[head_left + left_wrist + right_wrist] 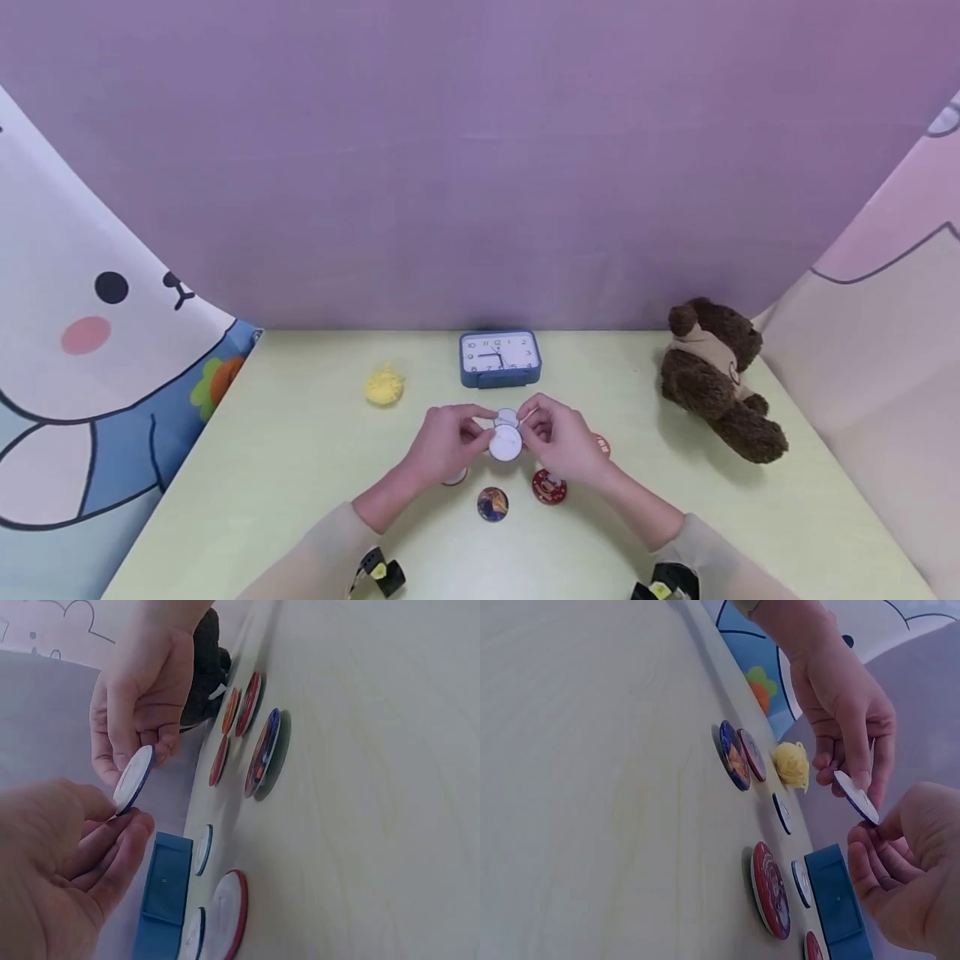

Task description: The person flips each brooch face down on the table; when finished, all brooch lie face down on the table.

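Note:
Both hands hold one round badge (506, 442) above the table, its white back towards the head camera. My left hand (448, 442) pinches its left edge between thumb and fingers. Opposite it, my right hand (561, 435) pinches the right edge. The wrist views show the badge's thin blue rim (133, 780). Behind the held badge, another white-faced badge (507, 416) lies on the table. Nearer me are a dark, colourful badge (492, 504) and a red badge (550, 487). Beside my right hand an orange-red badge (602, 445) is partly hidden; my left hand partly covers a white-faced, red-rimmed badge (455, 477).
A blue clock (500, 358) stands beyond the hands at the back of the table (247, 500). To its left sits a fluffy yellow ball (385, 386). A brown teddy bear (712, 379) lies at the far right. A purple backdrop (480, 167) rises behind the table.

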Demonstrator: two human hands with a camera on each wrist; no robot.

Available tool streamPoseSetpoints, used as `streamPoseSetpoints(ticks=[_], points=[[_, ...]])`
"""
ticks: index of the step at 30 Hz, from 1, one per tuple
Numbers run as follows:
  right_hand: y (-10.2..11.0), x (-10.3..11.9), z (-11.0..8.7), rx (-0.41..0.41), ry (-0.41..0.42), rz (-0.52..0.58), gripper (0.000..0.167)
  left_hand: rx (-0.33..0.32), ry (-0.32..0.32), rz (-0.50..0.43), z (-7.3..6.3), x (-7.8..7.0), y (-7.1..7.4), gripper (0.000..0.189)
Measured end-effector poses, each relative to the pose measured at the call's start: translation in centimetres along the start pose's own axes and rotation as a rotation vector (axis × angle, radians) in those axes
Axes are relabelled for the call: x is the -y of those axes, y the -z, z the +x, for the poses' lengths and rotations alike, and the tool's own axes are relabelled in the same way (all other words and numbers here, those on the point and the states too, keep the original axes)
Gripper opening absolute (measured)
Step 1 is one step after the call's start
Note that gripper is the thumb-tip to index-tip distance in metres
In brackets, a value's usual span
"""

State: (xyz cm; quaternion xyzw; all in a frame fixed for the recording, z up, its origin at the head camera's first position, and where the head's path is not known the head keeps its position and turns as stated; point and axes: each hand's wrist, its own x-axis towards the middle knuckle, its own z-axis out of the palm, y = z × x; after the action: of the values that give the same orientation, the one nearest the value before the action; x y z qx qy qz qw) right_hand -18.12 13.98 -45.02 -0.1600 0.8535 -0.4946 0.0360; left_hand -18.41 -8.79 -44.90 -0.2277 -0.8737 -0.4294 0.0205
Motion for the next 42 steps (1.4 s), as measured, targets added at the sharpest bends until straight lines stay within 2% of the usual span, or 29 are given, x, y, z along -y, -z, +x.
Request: streamPoseSetpoints(ticks=[4, 8, 11, 17, 20, 25, 32, 34, 38, 42], points=[[-0.3, 0.2, -0.1, 0.054, 0.009, 0.010, 0.011, -0.008, 0.044, -0.016, -0.1, 0.5, -0.1, 0.010], [-0.4, -0.1, 0.0, 0.112, 0.047, -0.004, 0.027, 0.016, 0.072, -0.011, 0.0, 0.9, -0.3, 0.009], [-0.6, -0.4, 0.1, 0.139, 0.073, -0.070, 0.036, 0.062, 0.082, -0.024, 0.0, 1.2, -0.4, 0.012], [-1.0, -0.9, 0.3, 0.138, 0.088, -0.202, 0.035, 0.166, 0.044, -0.052, -0.2, 1.6, -0.3, 0.032], [-1.2, -1.0, 0.3, 0.149, 0.094, -0.279, 0.034, 0.183, 0.023, -0.017, -0.1, 1.8, -0.5, 0.032], [-1.7, -1.0, 0.2, 0.165, 0.129, -0.415, 0.035, 0.171, -0.013, 0.077, -0.2, 1.9, -0.8, 0.027], [-2.1, -0.7, 0.2, 0.184, 0.150, -0.501, 0.035, 0.189, -0.004, 0.173, -0.5, 1.5, -0.9, 0.023], [-2.2, -0.7, 0.1, 0.185, 0.160, -0.529, 0.035, 0.192, -0.021, 0.200, -0.5, 1.5, -1.0, 0.023], [-2.1, -0.8, 0.1, 0.175, 0.176, -0.551, 0.034, 0.208, -0.043, 0.237, -0.3, 1.4, -0.8, 0.030], [-2.0, -0.6, -0.6, 0.164, 0.178, -0.504, 0.025, 0.240, -0.032, 0.236, -0.7, 0.8, -0.2, 0.033]])
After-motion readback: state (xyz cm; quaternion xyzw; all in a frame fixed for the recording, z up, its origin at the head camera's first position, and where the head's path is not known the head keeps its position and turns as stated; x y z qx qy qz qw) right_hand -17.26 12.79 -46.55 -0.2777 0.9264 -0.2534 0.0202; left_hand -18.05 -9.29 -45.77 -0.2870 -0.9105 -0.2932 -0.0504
